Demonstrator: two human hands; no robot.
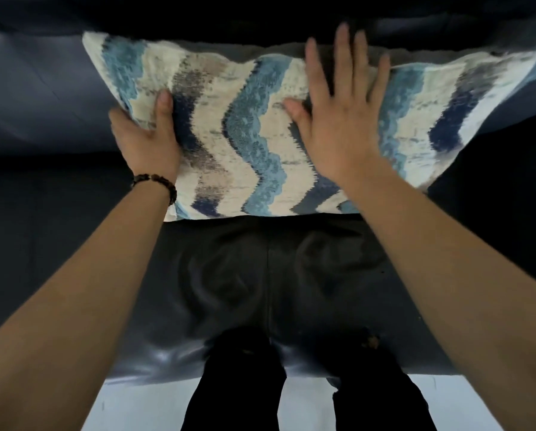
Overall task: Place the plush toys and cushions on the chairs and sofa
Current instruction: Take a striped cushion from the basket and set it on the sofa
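Observation:
A cushion (248, 129) with cream, light blue, navy and grey zigzag stripes leans against the backrest of a dark leather sofa (260, 275). My left hand (148, 135) grips the cushion's lower left edge, thumb on the front and fingers behind it. My right hand (341, 113) lies flat on the cushion's front, right of its middle, with fingers spread and pointing up. No plush toy is in view.
The sofa's seat stretches out to both sides of the cushion, and its backrest runs along the top. My legs in dark trousers (307, 393) stand at the seat's front edge on a pale floor (136, 409). A beaded bracelet (157, 183) sits on my left wrist.

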